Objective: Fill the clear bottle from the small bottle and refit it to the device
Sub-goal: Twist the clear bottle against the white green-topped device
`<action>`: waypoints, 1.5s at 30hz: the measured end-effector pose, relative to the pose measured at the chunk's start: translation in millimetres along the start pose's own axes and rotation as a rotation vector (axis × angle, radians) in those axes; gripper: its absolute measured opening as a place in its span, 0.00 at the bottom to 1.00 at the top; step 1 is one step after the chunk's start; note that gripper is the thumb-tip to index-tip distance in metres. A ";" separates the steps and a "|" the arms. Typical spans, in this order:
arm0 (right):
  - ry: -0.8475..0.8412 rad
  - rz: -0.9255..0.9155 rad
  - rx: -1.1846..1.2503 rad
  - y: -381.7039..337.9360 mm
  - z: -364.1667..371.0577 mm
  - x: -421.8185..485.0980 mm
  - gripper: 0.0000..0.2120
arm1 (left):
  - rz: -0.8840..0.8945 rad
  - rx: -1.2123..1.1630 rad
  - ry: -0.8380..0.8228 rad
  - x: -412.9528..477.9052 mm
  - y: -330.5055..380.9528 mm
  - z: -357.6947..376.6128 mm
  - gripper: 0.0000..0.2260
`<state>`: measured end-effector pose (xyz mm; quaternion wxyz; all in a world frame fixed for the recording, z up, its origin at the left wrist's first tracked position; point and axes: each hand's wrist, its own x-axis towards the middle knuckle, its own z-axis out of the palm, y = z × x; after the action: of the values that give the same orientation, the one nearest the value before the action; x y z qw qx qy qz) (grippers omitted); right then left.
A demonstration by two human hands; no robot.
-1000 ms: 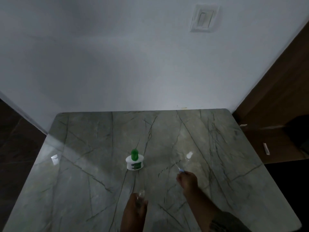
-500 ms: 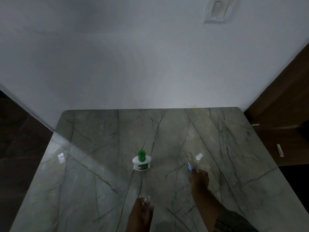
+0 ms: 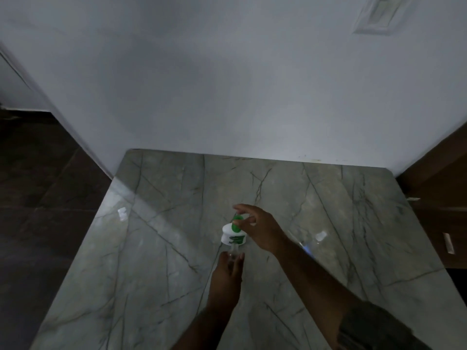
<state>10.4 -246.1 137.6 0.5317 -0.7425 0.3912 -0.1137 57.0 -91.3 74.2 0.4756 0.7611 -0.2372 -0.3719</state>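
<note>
Both hands busy, held apart. Grips clear bottle (image 3: pixel 233 250) in left hand (image 3: pixel 227 271), nearest, neck toward white device (image 3: pixel 233 236) just beyond. Holds right hand (image 3: pixel 260 229) over device's green top (image 3: pixel 237 219), thumb on it, fingers half-curled; cannot tell whether clamped. Small bottle (image 3: pixel 320 236) lying rightward on marble table (image 3: pixel 164 248), untouched.

device (image 3: pixel 233 238) on table (image 3: pixel 164 248) | clear bottle (image 3: pixel 233 250) just before it | small bottle (image 3: pixel 313 241) right

White device (image 3: pixel 233 238) (green top), grey-veined table (image 3: pixel 164 248).
</note>
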 end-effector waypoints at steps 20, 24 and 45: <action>-0.074 0.159 0.127 14.9 5.6 24.4 0.15 | 0.047 0.084 -0.008 45.0 1.1 4.3 0.08; -0.074 0.173 0.163 15.1 4.5 25.6 0.14 | 0.057 0.102 -0.026 47.0 4.9 4.2 0.07; -0.056 0.214 0.065 13.9 5.3 28.1 0.14 | 0.063 0.089 -0.083 49.3 0.7 4.1 0.07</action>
<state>26.0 -263.9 116.2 0.5752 -0.6818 0.4495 -0.0479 83.9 -129.0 56.9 0.4423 0.7578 -0.2968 -0.3769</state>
